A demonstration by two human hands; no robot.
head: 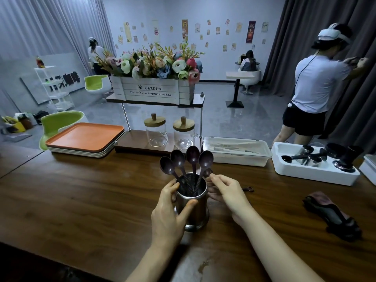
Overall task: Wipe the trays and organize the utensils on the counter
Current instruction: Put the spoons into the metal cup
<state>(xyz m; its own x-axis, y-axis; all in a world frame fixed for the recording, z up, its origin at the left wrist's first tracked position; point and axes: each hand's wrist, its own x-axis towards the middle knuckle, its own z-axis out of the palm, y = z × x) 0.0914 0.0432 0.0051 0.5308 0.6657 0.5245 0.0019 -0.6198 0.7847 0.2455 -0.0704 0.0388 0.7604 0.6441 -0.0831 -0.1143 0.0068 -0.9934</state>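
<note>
The left hand curls its fingers round a steel cup mid-counter. The right hand pinches a small spoon at the rim (four larger spoons fan out above). Stacked trays sit at the far left edge, and a cloth lies near the right edge.
</note>
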